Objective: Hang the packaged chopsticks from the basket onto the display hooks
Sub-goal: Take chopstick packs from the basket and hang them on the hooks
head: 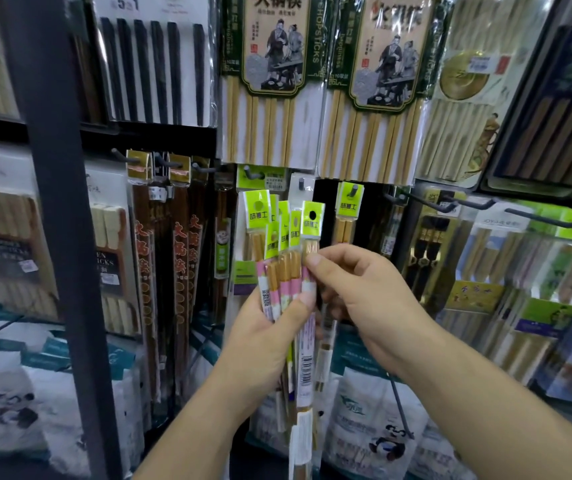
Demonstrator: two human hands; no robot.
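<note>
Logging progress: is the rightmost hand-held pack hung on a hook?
Not hung: its hole is empty; right hand pinches the pack, left hand grips the bunch.

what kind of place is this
Likely a shop's kitchenware aisle: packaged chopsticks hang in rows on display hooks, a barcode label shows, and the left hand and right hand hold green-topped packs.

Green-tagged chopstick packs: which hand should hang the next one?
Right. The right hand pinches the rightmost pack under its tag, near the hook carrying a matching pack; the left hand grips the bundle.
</note>
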